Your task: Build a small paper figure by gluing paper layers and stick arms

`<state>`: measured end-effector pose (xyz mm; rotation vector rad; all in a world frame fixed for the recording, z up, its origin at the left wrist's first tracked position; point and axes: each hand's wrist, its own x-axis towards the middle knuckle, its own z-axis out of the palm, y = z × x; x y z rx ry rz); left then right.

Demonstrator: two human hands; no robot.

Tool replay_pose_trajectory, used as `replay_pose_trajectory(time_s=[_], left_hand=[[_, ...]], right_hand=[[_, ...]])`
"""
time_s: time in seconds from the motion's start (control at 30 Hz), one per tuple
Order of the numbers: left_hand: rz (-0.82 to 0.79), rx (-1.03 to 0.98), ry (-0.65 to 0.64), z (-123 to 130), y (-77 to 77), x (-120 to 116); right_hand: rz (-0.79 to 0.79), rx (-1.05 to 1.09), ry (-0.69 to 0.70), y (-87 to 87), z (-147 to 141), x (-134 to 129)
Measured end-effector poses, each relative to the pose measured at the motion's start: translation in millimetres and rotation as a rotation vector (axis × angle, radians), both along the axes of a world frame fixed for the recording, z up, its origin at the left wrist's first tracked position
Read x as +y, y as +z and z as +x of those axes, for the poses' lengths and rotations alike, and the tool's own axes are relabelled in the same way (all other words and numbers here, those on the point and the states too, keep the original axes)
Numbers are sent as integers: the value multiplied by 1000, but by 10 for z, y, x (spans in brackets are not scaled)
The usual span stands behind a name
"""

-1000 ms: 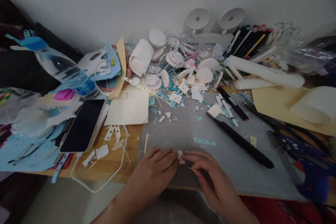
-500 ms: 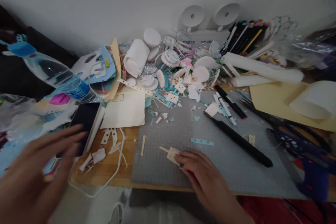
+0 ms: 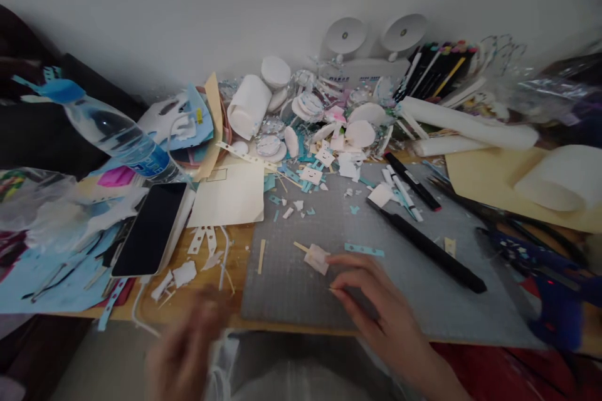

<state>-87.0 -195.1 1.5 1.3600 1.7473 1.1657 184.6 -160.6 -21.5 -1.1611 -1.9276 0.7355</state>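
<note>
A small pale paper square (image 3: 316, 259) with a thin cream strip sticking out from its upper left lies on the grey cutting mat (image 3: 286, 297). My right hand (image 3: 380, 307) rests just right of it, index fingertip at the square's edge. Thumb and index finger stand apart. My left hand (image 3: 188, 344), smeared by motion, is low in front of the table edge; whether it holds anything is not visible. On the mat lie a blue punched strip (image 3: 364, 250), a narrow cream strip (image 3: 261, 256) and a long black pen-shaped tool (image 3: 427, 247).
Left of the mat are a phone (image 3: 150, 229), a white cable (image 3: 224, 257) and a water bottle (image 3: 122, 135). Paper discs and scraps heap at the back. Capped markers (image 3: 414, 182) lie on the mat, with a blue glue gun (image 3: 550, 288) at right.
My left hand has moved right and down, away from the phone. My right hand's fingers have drawn back from on top of the paper square and parted.
</note>
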Motion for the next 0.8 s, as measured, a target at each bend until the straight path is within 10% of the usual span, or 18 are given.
replay_pose_trajectory(time_s=[0.1, 0.23, 0.53, 0.8], left_hand=[[315, 266, -640, 473, -112, 149], [323, 604, -905, 878, -155, 343], [211, 561, -922, 903, -215, 379], [253, -309, -536, 891, 3, 250]], right_hand=[[40, 47, -51, 49, -20, -20], [12, 142, -157, 135, 12, -70], [-322, 617, -499, 174, 74, -227], [-439, 865, -318, 213, -410, -198]])
